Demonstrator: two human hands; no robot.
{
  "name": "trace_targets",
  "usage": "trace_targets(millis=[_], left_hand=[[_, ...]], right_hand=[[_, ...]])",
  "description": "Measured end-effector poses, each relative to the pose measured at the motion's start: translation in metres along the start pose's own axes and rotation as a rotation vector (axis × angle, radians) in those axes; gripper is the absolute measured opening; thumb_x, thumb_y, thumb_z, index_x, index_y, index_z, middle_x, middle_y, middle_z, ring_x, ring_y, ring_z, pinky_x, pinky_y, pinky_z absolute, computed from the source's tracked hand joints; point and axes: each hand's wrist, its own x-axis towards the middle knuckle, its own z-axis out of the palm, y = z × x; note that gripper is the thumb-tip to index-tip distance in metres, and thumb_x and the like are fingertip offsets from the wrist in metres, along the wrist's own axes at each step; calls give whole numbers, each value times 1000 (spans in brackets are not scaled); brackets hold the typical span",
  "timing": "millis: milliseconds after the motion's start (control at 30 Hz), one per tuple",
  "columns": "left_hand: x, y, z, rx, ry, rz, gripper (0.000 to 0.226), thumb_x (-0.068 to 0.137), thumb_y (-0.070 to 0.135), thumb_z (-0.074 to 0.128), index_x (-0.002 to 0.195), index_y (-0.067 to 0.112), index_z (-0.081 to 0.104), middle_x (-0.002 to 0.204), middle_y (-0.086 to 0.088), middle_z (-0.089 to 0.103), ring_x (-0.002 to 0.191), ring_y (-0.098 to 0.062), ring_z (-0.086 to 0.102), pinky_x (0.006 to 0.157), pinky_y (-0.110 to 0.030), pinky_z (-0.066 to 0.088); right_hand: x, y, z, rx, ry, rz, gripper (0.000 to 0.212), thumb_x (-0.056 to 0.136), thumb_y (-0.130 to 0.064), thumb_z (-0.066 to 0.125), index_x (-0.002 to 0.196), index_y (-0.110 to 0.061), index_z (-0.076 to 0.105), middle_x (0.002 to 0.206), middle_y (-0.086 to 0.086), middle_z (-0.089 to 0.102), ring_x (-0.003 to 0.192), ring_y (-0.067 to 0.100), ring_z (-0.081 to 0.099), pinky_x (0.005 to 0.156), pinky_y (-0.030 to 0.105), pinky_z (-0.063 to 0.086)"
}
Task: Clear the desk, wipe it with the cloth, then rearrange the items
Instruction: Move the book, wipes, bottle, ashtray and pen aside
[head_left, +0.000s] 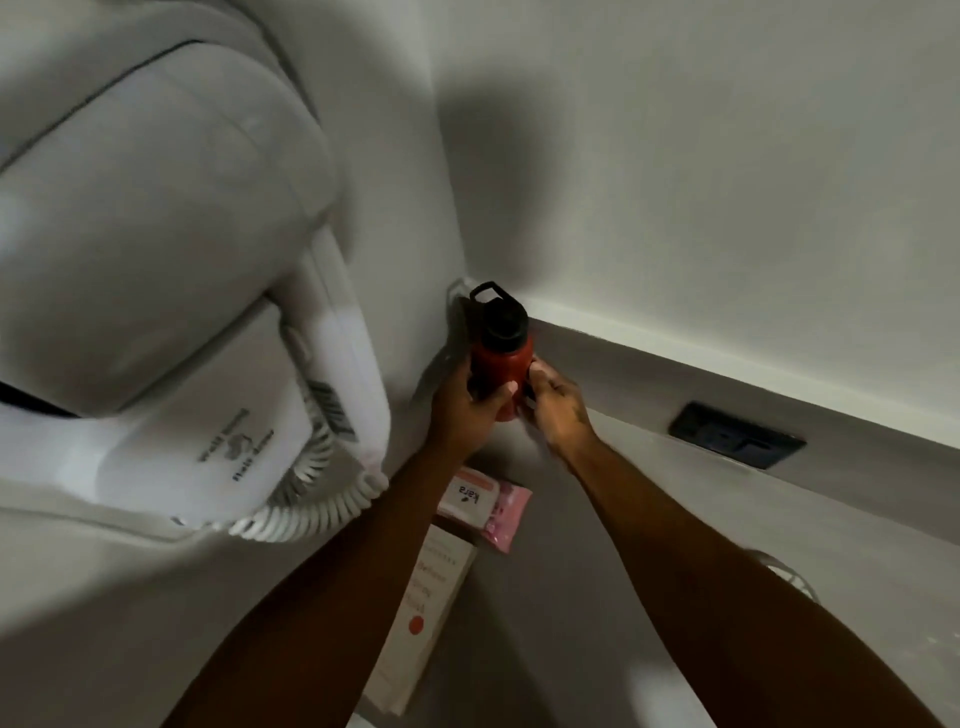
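I hold the red bottle (502, 364) with its black cap in the far left corner of the desk (649, 519), right where the two walls meet. My left hand (467, 408) wraps around the bottle's lower body, thumb across the front and fingers curled behind it, pressed against the red surface. My right hand (558, 405) comes in from the other side, its fingertips touching the bottle's right flank near the base; the fingers are loosely bent rather than clamped, and I cannot tell whether they carry any of the weight. The bottle stands upright, and its bottom is hidden by my hands, so I cannot tell if it rests on the desk.

Nearer to me along the left edge of the desk lies a pink wipes pack (485, 506), and just beside it, closer still, a white book (421, 618) with a red dot on its cover, partly under my left forearm. A dark socket plate (737, 435) sits in the raised back ledge, well apart to the right. A white wall-mounted hair dryer (166, 291) with a coiled cord (311, 506) hangs on the left wall.
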Motion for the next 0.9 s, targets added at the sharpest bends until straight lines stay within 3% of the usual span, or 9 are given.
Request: trace_targets(millis=[167, 300, 433, 500, 567, 667, 733, 833, 900], left_hand=[[6, -13, -8, -26, 50, -12, 68, 86, 23, 77, 145, 15, 46, 142, -6, 58, 131, -24, 56, 112, -40, 45], [2, -21, -7, -14, 60, -51, 68, 85, 23, 78, 145, 13, 46, 142, -8, 58, 132, -26, 56, 113, -46, 44], [-1, -20, -7, -21, 50, -102, 73, 86, 20, 77, 149, 12, 41, 146, -10, 54, 136, -28, 52, 116, -47, 41], [-4, -19, -5, 4, 33, -122, 76, 86, 20, 76, 151, 13, 36, 149, -10, 51, 139, -29, 48, 117, -49, 38], [-10, -19, -2, 2, 25, -168, 81, 86, 17, 76, 154, 16, 32, 151, -9, 49, 141, -29, 46, 118, -51, 36], [-33, -16, 16, -32, 53, -262, 82, 86, 10, 74, 155, 17, 29, 151, -9, 50, 140, -29, 47, 118, -51, 36], [-58, -16, 37, 22, 55, -257, 78, 88, 9, 71, 154, 12, 30, 150, -14, 49, 139, -32, 48, 116, -50, 39], [-108, -2, 89, 157, -150, -161, 69, 90, 15, 68, 151, 7, 36, 151, -17, 47, 138, -33, 47, 115, -36, 38], [-137, 10, 133, 203, -331, -101, 62, 89, 15, 67, 147, 10, 44, 145, -15, 54, 132, -31, 54, 111, -31, 41]], right_hand=[[18, 11, 13, -47, -31, 12, 32, 106, -23, 41, 112, -45, 64, 104, -14, 70, 106, 14, 64, 84, 26, 54], [19, 24, 14, -91, -56, -10, 34, 107, -28, 38, 134, -35, 58, 134, 3, 63, 124, 23, 58, 106, 45, 49], [13, 25, 19, -117, -56, -37, 38, 106, -28, 40, 143, -32, 51, 143, 5, 57, 130, 25, 53, 110, 51, 45], [5, 24, 18, -168, -71, -66, 41, 106, -28, 41, 147, -29, 46, 146, 5, 53, 132, 22, 50, 109, 42, 46], [-7, 25, 5, -253, -55, -109, 43, 104, -26, 47, 148, -27, 45, 147, 1, 51, 127, 11, 49, 96, 16, 48], [-39, 27, -41, -270, 61, -127, 38, 98, -11, 58, 133, -26, 59, 126, -10, 63, 103, -7, 60, 71, -3, 43], [-69, 31, -87, -273, 230, -145, 34, 93, -4, 63, 119, -28, 65, 109, -14, 66, 91, -6, 68, 71, 7, 51], [-118, 44, -173, -432, 549, -117, 35, 91, -13, 68, 126, -19, 64, 120, 0, 66, 102, 20, 66, 89, 32, 56], [-150, 56, -224, -498, 686, -36, 37, 91, -15, 67, 128, -16, 62, 124, 11, 64, 107, 29, 65, 95, 36, 52]])
